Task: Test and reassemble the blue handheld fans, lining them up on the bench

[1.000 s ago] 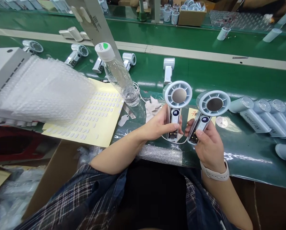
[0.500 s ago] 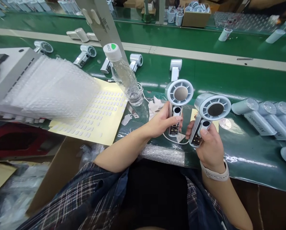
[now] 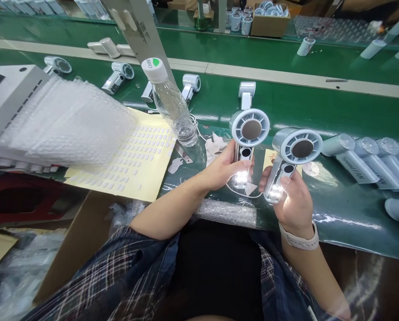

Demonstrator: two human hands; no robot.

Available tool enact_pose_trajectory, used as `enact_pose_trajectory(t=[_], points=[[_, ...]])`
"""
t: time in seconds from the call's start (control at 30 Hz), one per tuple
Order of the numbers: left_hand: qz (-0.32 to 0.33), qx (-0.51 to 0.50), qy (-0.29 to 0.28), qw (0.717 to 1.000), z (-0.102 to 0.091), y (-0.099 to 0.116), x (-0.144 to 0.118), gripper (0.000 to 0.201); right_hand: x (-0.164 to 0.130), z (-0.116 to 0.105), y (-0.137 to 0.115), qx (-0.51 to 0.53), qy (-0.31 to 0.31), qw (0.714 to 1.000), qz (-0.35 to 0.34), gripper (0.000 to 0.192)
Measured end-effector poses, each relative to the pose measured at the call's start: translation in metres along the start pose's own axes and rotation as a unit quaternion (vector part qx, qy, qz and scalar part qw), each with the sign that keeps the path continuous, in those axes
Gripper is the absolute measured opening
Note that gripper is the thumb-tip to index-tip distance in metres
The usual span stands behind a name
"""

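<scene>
Holds a pale-blue, round-headed fan with a silvery handle (image 3: pixel 249 133) in the left hand (image 3: pixel 231 165), with thumb laid across the handle and fingers curled round its far side. Grasps a second pale-blue, round-headed fan (image 3: pixel 294 151) in the right hand (image 3: pixel 296 198), likewise with thumb in front and fingers wrapped round. Has both raised over the glossy dark-green tabletop (image 3: pixel 344 207), just beside each other, glowing bright white low on their handles.

Overlaps, with the left one's head, a smaller-looking silvery-blue fan (image 3: pixel 247 92) lying farther off. Partly blocks, with the right one, a pale-yellow card with red writing (image 3: pixel 269 158).

Has on the left a clear plastic bottle with a white cap (image 3: pixel 172 107), hiding part of a silvery fan handle (image 3: pixel 147 92) behind it. Has near it crumpled white paper (image 3: pixel 214 146), then a yellow sheet with rows of small white stickers (image 3: pixel 147 165), partly covered by clear bubble-wrap bags (image 3: pixel 65 120). Shows to the right a row of pale-blue, cylindrical-topped fan bodies (image 3: pixel 358 165); at the back, well apart, an open brown cardboard box of pale-blue rings (image 3: pixel 269 26).
</scene>
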State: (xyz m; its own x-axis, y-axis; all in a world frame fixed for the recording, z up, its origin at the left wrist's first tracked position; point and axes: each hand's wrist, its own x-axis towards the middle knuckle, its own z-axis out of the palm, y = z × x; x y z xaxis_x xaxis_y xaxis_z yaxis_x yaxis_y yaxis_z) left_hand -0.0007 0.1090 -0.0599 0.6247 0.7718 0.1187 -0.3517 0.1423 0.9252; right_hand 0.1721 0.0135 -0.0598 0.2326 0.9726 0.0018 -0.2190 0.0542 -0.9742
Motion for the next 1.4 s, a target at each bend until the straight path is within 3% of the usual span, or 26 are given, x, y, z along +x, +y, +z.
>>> enact_pose_trajectory(t=[0.43,0.9,1.07,1.4], points=[[-0.014,0.003,0.009,1.000,0.001,-0.001,-0.001,0.053,0.000,-0.001,0.002,0.011,-0.002,1.000,0.003,0.019],[-0.019,-0.052,-0.016,0.998,0.003,0.003,-0.005,0.058,0.009,-0.018,0.012,-0.010,0.047,0.998,-0.027,0.020],[-0.024,-0.049,-0.041,0.998,0.000,0.001,-0.006,0.067,0.016,-0.019,0.026,-0.029,0.056,0.998,0.017,0.017],[-0.029,-0.035,-0.044,0.998,0.001,0.003,-0.007,0.065,0.014,-0.017,0.029,-0.072,0.023,0.997,0.007,0.024]])
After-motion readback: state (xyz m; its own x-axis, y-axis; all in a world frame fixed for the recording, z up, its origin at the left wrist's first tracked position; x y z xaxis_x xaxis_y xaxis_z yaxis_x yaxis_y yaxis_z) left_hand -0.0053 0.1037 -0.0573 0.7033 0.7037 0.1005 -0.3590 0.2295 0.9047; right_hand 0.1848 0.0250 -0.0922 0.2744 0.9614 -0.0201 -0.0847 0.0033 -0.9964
